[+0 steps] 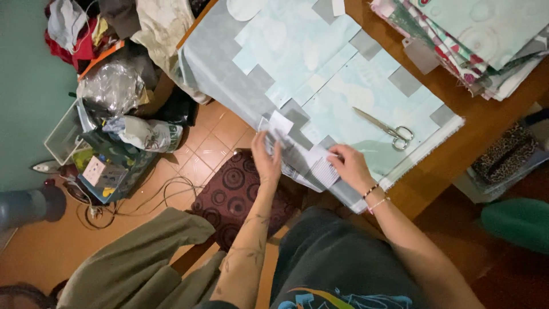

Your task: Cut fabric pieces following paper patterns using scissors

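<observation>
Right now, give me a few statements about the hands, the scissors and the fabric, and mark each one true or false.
1. The scissors lie on the pale fabric, in neither hand. True.
2. The right hand holds the scissors. False: it rests on a paper piece at the fabric's near edge.
3. The left hand touches paper pieces at the fabric's near edge. True.
4. The scissors' blades are wide open. False: they lie closed.
5. A stack of folded fabrics sits on the table's far right corner. True.
6. The right wrist is bare. False: it wears bracelets.
</observation>
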